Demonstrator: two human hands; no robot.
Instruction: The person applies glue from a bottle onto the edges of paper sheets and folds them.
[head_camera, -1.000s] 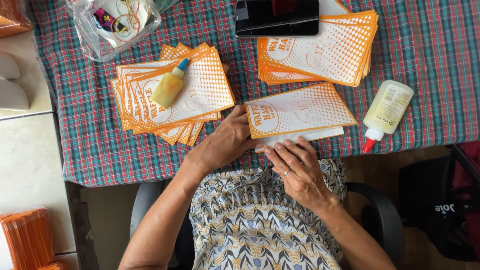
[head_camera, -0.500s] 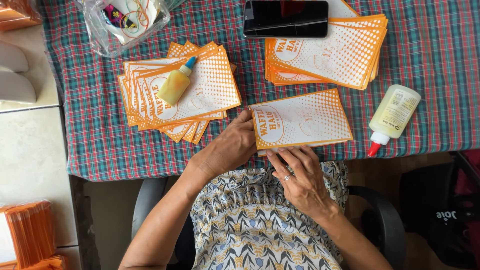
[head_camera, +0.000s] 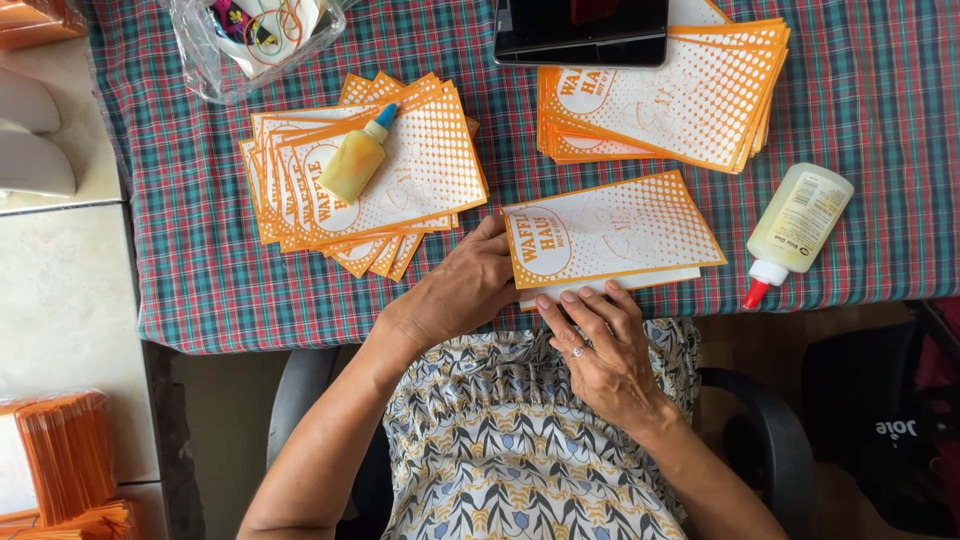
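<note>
We log 1 orange-and-white card (head_camera: 615, 232) lying flat at the near edge of the plaid cloth (head_camera: 860, 110), with a white sheet edge showing under it. Our left hand (head_camera: 465, 290) rests at the card's left end, fingers curled against that edge, not pinching. Our right hand (head_camera: 600, 345) lies flat, fingers together, pressing the card's near edge; a ring shows on 1 finger. Left of the card sits a fanned stack (head_camera: 370, 180) with a small yellow bottle (head_camera: 358, 160) on top. Beyond the card, a second stack (head_camera: 670, 95) lies under a dark tablet (head_camera: 582, 30). A white glue bottle (head_camera: 797, 225) lies just right of the card.
</note>
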